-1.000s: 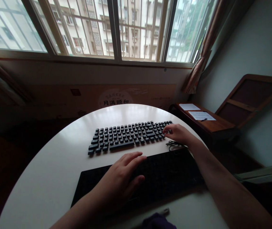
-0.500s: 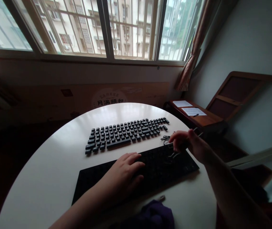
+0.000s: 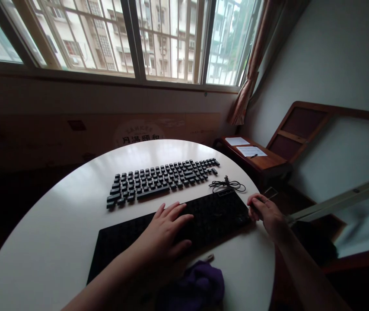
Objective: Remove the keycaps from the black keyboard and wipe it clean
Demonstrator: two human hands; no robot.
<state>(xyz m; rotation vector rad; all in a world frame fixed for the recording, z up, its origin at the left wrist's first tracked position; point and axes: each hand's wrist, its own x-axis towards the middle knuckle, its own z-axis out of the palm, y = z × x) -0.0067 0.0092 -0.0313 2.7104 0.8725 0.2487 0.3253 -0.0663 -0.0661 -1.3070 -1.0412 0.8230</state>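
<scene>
A black keyboard base, its keycaps off as far as the dim light shows, lies slantwise on the round white table. My left hand rests flat on its middle with fingers spread. At the base's right end is my right hand, its fingers closed around a wire keycap puller whose metal loop sticks out past the knuckles. Dark keycaps stand in keyboard-like rows beyond the base. A coiled black cable sits by the base's far right corner.
A purple cloth lies at the near edge, with a small pale-tipped item beside it. Behind the table to the right stands a wooden chair with papers and a pen on it. A barred window is ahead.
My right hand, with the keycap puller, has moved from above the base's right part to its right end, uncovering the cable. My left hand stays on the base. The view has shifted slightly right.
</scene>
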